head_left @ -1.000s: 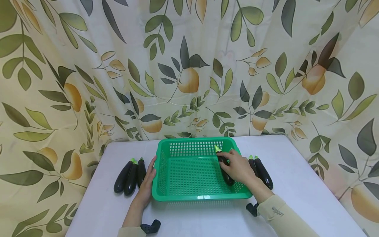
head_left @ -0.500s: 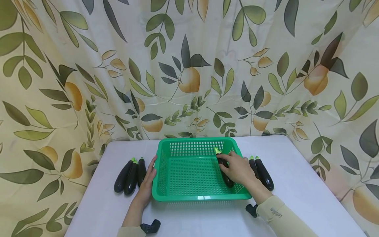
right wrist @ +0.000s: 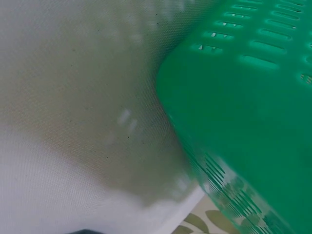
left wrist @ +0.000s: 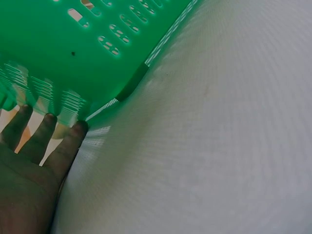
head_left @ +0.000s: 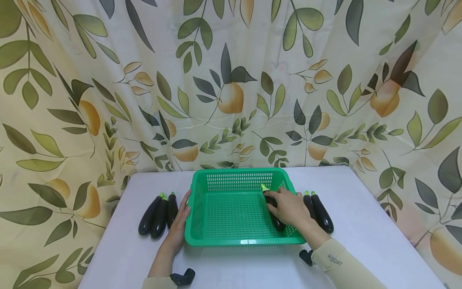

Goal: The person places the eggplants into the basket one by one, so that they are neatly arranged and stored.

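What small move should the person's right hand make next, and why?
Probably ease the right hand off the eggplant it holds: that eggplant is inside the green basket, near its right wall, and the left hand touches the opposite side.

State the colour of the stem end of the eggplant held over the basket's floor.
The stem end is light green, clearest in the head view.

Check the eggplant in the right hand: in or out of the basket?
In: the eggplant, held by the right hand, shows within the green basket's rim. Cannot tell whether it touches the floor.
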